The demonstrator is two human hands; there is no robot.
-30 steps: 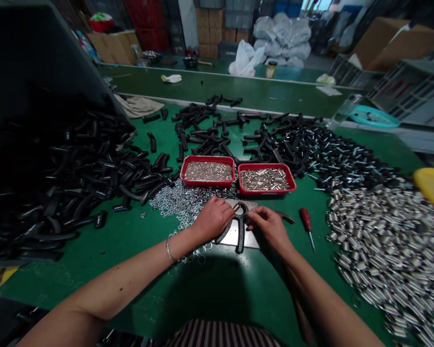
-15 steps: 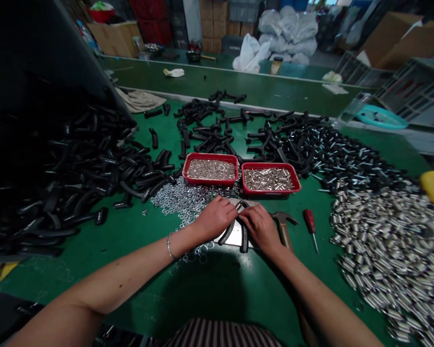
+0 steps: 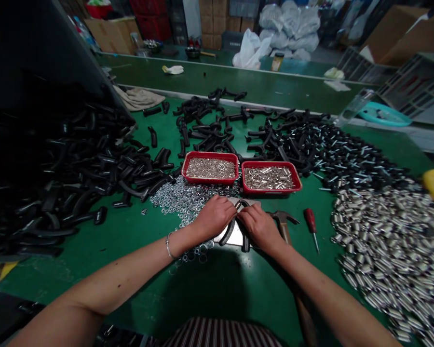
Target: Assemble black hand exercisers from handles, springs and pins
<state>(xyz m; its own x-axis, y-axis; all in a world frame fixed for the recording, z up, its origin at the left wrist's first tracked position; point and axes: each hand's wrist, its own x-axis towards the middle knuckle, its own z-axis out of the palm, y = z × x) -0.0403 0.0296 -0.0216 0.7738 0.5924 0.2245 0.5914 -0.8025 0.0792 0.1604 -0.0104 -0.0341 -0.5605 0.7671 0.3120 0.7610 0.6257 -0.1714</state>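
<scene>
My left hand and my right hand meet over a small metal plate. Between them is a black two-handled piece, its curved handles pointing towards me and its joined end away from me. My left fingers are closed around its upper left side, by a shiny metal bit at the top. On the other side my right fingertips pinch the piece near the same joint. The fingers hide the joint itself and any small part there.
Two red trays of small metal parts stand beyond my hands, beside loose rings. A hammer and a red screwdriver lie to the right. Black handles heap up left; metal cylinders pile up right.
My right fingers have shifted slightly and drawn closer together at the joint of the black piece. My left hand has stayed nearly in place, still gripping it.
</scene>
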